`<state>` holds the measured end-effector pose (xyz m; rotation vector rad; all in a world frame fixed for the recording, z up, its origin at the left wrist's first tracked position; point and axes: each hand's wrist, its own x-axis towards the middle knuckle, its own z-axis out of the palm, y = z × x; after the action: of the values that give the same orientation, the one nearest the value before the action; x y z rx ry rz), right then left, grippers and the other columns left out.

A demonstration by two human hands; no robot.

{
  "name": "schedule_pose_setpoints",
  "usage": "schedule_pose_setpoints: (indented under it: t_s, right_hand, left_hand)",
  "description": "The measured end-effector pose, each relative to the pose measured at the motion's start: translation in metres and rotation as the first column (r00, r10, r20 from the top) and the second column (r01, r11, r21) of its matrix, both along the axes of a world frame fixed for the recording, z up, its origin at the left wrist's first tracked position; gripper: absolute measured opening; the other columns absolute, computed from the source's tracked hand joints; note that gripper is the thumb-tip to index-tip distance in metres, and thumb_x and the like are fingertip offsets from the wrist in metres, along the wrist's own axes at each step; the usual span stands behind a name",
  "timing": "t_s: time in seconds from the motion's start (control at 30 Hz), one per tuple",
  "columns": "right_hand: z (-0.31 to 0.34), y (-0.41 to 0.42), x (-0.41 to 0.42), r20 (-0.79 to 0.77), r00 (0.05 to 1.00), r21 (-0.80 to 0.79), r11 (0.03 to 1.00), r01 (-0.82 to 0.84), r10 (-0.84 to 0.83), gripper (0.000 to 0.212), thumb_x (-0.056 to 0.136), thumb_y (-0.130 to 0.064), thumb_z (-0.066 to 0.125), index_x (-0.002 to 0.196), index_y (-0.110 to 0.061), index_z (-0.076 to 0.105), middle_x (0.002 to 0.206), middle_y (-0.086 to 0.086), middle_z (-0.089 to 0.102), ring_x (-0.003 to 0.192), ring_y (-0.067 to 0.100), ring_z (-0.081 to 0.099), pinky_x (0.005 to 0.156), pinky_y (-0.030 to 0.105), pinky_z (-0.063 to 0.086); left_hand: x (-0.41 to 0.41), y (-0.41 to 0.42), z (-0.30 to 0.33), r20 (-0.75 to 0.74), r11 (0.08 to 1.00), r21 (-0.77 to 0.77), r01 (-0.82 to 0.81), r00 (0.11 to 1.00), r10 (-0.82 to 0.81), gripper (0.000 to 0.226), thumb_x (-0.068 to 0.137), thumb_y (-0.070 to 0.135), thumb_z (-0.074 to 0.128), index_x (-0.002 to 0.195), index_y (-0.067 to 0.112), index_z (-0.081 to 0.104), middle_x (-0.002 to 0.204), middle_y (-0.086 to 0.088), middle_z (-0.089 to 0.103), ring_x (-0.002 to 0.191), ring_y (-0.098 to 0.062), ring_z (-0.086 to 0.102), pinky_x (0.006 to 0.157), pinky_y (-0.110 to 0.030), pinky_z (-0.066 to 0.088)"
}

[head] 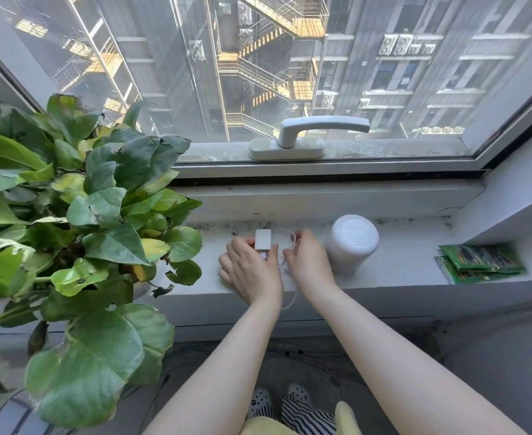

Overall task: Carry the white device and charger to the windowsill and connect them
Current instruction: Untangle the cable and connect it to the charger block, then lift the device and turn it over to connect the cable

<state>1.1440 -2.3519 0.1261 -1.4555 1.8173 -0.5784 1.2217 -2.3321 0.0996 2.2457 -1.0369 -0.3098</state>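
A white cylindrical device (352, 246) stands upright on the windowsill (409, 265), just right of my hands. My left hand (249, 271) pinches a small white charger block (263, 239) that rests on the sill. My right hand (308, 262) holds the thin white cable (291, 301) beside the block. The cable loops between my hands and hangs over the sill's front edge. Its plug end is hidden by my fingers.
A large leafy potted plant (79, 233) fills the left side and overhangs the sill. Green packets (481, 262) lie at the sill's right end. A white window handle (305, 133) sits on the frame behind. Thin wires lie on the floor below.
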Motion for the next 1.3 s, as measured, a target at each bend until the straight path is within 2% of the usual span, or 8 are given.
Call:
schedule_pose_setpoints:
  t_s: [0.3, 0.43, 0.53, 0.67, 0.8, 0.93, 1.1, 1.3]
  right_hand:
    - [-0.007, 0.000, 0.000, 0.027, 1.000, -0.072, 0.997, 0.015, -0.013, 0.045, 0.091, -0.012, 0.053, 0.134, -0.005, 0.042, 0.110, 0.023, 0.066, 0.105, 0.035, 0.062, 0.079, 0.035, 0.045]
    - [0.009, 0.014, 0.002, 0.118, 0.993, -0.115, 0.993, 0.000, 0.014, 0.047, 0.093, -0.016, 0.049, 0.139, -0.010, 0.038, 0.104, 0.015, 0.062, 0.096, 0.025, 0.060, 0.074, 0.027, 0.038]
    - [0.034, 0.031, -0.005, 0.154, 0.983, -0.231, 0.971, -0.068, 0.105, 0.041, 0.093, -0.016, 0.053, 0.133, -0.013, 0.044, 0.079, -0.005, 0.052, 0.070, 0.006, 0.050, 0.063, 0.015, 0.037]
    - [0.071, 0.046, -0.040, 0.211, 0.964, -0.431, 0.901, -0.058, 0.163, 0.032, 0.089, -0.014, 0.061, 0.119, -0.019, 0.053, 0.074, -0.004, 0.050, 0.061, 0.009, 0.047, 0.059, 0.012, 0.039]
    - [0.083, 0.042, -0.102, 0.285, 0.957, -0.531, 0.839, 0.117, 0.046, 0.032, 0.086, -0.018, 0.066, 0.115, -0.022, 0.054, 0.083, -0.004, 0.053, 0.072, 0.010, 0.052, 0.068, 0.022, 0.045]
    - [0.056, 0.029, -0.153, 0.203, 0.979, -0.372, 0.927, 0.049, 0.030, 0.053, 0.079, -0.023, 0.074, 0.125, -0.025, 0.050, 0.108, -0.013, 0.058, 0.103, 0.010, 0.058, 0.085, 0.026, 0.050]
    - [0.024, 0.024, -0.164, 0.201, 0.951, -0.201, 0.960, -0.197, 0.237, 0.073, 0.072, -0.028, 0.080, 0.137, -0.030, 0.045, 0.136, -0.022, 0.051, 0.128, -0.004, 0.045, 0.104, 0.026, 0.042]
    - [0.011, 0.017, -0.157, 0.264, 0.934, -0.206, 0.960, -0.190, 0.242, 0.069, 0.071, -0.025, 0.081, 0.131, -0.037, 0.048, 0.136, -0.017, 0.054, 0.127, 0.002, 0.048, 0.105, 0.031, 0.044]
  left_hand:
    - [0.003, 0.000, 0.006, 0.005, 0.998, 0.027, 0.051, 0.999, -0.051, 0.055, 0.070, 0.052, 0.070, 0.110, 0.018, 0.053, 0.116, 0.001, 0.059, 0.113, -0.026, 0.046, 0.089, -0.035, 0.027]
    - [0.004, 0.002, 0.013, -0.019, 0.997, 0.010, 0.082, 0.996, -0.082, 0.053, 0.074, 0.053, 0.066, 0.114, 0.020, 0.053, 0.116, 0.003, 0.058, 0.112, -0.025, 0.045, 0.087, -0.032, 0.027]
    - [0.001, 0.007, 0.021, -0.085, 0.990, -0.088, 0.107, 0.990, -0.115, 0.046, 0.080, 0.047, 0.063, 0.116, 0.019, 0.052, 0.118, 0.003, 0.057, 0.112, -0.024, 0.045, 0.084, -0.029, 0.024]
    - [-0.002, 0.009, 0.044, -0.263, 0.900, -0.339, 0.273, 0.891, -0.369, 0.037, 0.085, 0.038, 0.062, 0.114, 0.018, 0.053, 0.113, 0.005, 0.052, 0.105, -0.015, 0.047, 0.088, -0.027, 0.038]
    - [-0.005, 0.006, 0.060, -0.294, 0.740, -0.392, 0.546, 0.688, -0.663, 0.043, 0.082, 0.035, 0.069, 0.119, 0.019, 0.054, 0.116, 0.008, 0.051, 0.107, -0.006, 0.051, 0.088, -0.017, 0.042]
    - [-0.011, 0.002, 0.049, -0.381, 0.644, -0.316, 0.696, 0.529, -0.758, 0.064, 0.074, 0.034, 0.076, 0.131, 0.020, 0.050, 0.128, 0.008, 0.050, 0.120, -0.003, 0.048, 0.102, -0.023, 0.043]
    - [-0.024, -0.005, 0.035, -0.413, 0.587, -0.251, 0.769, 0.463, -0.784, 0.079, 0.069, 0.036, 0.080, 0.138, 0.025, 0.044, 0.138, 0.009, 0.049, 0.127, -0.008, 0.047, 0.108, -0.027, 0.039]
    - [-0.033, -0.009, 0.032, -0.438, 0.563, -0.300, 0.770, 0.413, -0.798, 0.078, 0.069, 0.030, 0.081, 0.138, 0.021, 0.046, 0.137, 0.009, 0.054, 0.130, -0.007, 0.047, 0.111, -0.033, 0.037]
